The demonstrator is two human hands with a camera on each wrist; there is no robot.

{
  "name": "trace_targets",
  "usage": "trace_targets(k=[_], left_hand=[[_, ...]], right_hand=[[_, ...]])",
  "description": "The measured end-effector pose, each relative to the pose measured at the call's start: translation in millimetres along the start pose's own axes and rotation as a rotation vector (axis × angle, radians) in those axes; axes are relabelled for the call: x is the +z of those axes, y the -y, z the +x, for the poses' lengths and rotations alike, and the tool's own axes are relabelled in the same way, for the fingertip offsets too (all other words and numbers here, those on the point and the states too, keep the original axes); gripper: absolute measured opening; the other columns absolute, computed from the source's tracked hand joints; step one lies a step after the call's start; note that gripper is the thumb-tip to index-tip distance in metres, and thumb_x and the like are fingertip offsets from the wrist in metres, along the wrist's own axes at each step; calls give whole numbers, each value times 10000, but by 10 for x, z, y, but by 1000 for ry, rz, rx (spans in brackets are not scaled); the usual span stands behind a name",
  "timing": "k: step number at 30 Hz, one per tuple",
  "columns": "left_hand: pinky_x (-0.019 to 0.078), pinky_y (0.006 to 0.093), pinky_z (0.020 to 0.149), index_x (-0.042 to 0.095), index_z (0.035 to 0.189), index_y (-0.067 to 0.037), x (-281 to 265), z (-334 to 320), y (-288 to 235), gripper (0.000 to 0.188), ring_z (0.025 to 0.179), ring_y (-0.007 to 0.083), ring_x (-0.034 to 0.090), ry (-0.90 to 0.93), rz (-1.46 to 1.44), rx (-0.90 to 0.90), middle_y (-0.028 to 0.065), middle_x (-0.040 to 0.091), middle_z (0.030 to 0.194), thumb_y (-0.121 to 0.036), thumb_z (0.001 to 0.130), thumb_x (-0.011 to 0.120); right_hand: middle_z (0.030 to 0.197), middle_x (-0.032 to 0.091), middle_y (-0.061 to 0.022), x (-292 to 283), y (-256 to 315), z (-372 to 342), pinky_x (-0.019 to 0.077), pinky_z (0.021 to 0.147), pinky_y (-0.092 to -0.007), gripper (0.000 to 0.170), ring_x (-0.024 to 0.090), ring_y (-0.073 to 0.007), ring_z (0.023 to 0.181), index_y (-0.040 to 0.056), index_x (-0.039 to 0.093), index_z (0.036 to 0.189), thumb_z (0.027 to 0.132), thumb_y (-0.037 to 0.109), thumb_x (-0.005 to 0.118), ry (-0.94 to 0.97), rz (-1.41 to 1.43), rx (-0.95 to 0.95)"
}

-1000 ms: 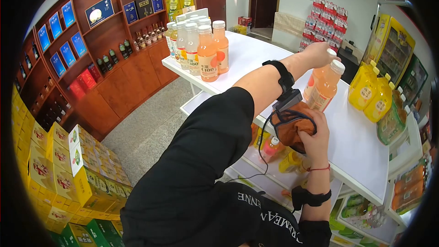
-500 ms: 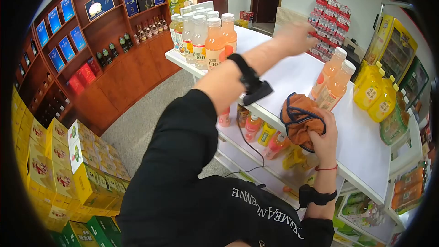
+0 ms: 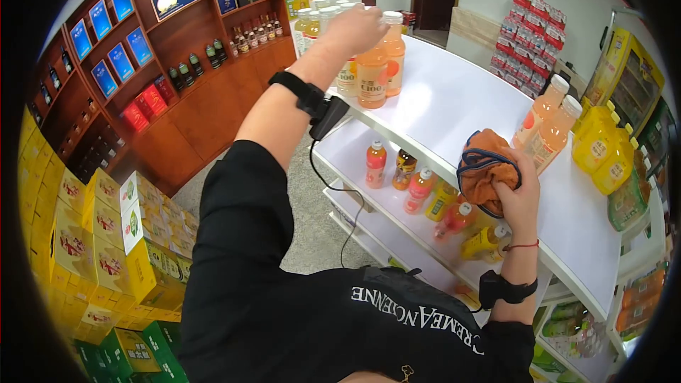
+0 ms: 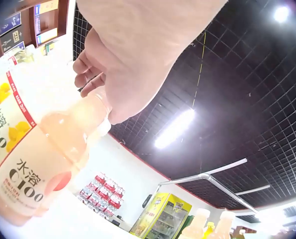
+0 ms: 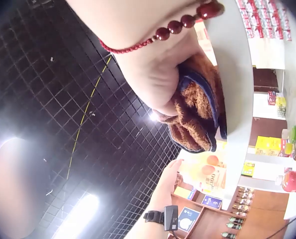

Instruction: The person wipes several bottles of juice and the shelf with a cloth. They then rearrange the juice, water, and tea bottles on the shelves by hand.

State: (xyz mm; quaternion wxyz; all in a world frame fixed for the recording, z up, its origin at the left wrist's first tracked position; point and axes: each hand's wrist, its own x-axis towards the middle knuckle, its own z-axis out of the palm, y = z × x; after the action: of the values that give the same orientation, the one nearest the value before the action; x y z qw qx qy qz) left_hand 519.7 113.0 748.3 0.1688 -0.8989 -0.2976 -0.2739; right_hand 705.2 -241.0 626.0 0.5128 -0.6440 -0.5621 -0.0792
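Observation:
My left hand (image 3: 355,32) reaches to the group of drinks at the shelf's far left corner. Its fingers curl round the top of a peach-coloured juice bottle (image 3: 372,79), hiding the cap; the left wrist view shows this bottle (image 4: 33,172) upright with a C100 label. A second peach bottle (image 3: 394,57) stands right behind it, and paler bottles (image 3: 306,28) stand to the left. My right hand (image 3: 523,195) grips a bunched brown cloth (image 3: 486,170) with navy edging over the shelf's front edge. In the right wrist view the cloth (image 5: 195,117) bulges from under the fingers.
Two peach bottles (image 3: 550,135) stand on the white top shelf (image 3: 454,92) beyond the cloth, with yellow jugs (image 3: 603,149) further right. Several drinks (image 3: 420,190) line the lower shelf. Stacked yellow cartons (image 3: 85,234) stand at left. A cable hangs from the left wrist camera (image 3: 328,117).
My left hand has left the right-hand pair of bottles and swung left to the far group, onto a peach bottle's top. My right hand keeps hold of the cloth. The head view has shifted.

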Motion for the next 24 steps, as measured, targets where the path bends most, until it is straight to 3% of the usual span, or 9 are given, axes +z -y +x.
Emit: trace_targets(k=[4,7,8,9,13,15,18,20,24], left_hand=[[453,431,936,592,1140,-32,-10,-9,-70,436,1067,361,578,5,-86,-106,201,611,1137,-383,891,523],[455,427,925,590,1125,-7,-191,-36,-122,473,1066,358,581,61,-130,-61,206,612,1129,-406,876,549],[455,427,925,590,1125,-7,-231,-65,-159,473,1066,358,581,60,-129,-59,206,612,1129,-406,876,549],[455,424,922,589,1132,-5,-260,-102,-216,494,1065,358,581,29,-162,-47,210,611,1127,-422,867,563],[459,417,913,609,1108,-3,-306,-126,-491,519,1062,359,581,-103,-270,16,217,613,1113,-451,848,594],[467,422,899,628,1062,2,-347,-124,-660,518,1048,358,588,-123,-321,26,224,620,1088,-462,832,619],[488,430,853,619,993,7,-356,-169,-914,475,987,380,611,-103,-362,64,218,638,1037,-438,830,653],[487,445,843,591,990,2,-206,-147,-993,475,985,382,612,-190,-368,82,206,640,999,-437,825,665],[489,415,894,608,1063,48,-317,-169,-1173,575,1042,350,609,-105,-425,73,229,622,1100,-484,847,578]], right_hand=[[1075,586,-116,212,169,182,448,920,-344,444,568,-282,1054,50,601,1119,677,8,622,50,-19,-38],[1071,587,-122,381,187,393,451,921,-333,441,577,-276,1047,51,606,1127,687,16,627,42,93,-50],[1097,590,-101,431,212,480,448,925,-315,447,575,-236,1059,47,596,1150,706,14,628,44,140,-41],[1123,593,-80,485,231,570,444,929,-296,453,573,-196,1071,44,587,1174,724,11,630,45,188,-32],[1136,591,-78,660,274,922,441,939,-294,432,569,-184,1075,45,587,1177,749,31,642,-24,212,-60],[1099,594,-124,740,438,1052,457,927,-325,425,586,-249,1046,57,612,1145,724,58,666,-154,277,-44],[1129,574,-123,787,307,1213,434,964,-343,469,562,-250,1081,70,594,1190,733,102,689,-234,193,-133],[1146,562,-124,732,364,1201,436,962,-347,486,557,-256,1083,70,583,1203,729,106,688,-190,187,-165],[1173,532,-147,759,-35,1107,441,951,-356,521,547,-295,1082,66,553,1225,723,130,675,-91,-15,-192]])
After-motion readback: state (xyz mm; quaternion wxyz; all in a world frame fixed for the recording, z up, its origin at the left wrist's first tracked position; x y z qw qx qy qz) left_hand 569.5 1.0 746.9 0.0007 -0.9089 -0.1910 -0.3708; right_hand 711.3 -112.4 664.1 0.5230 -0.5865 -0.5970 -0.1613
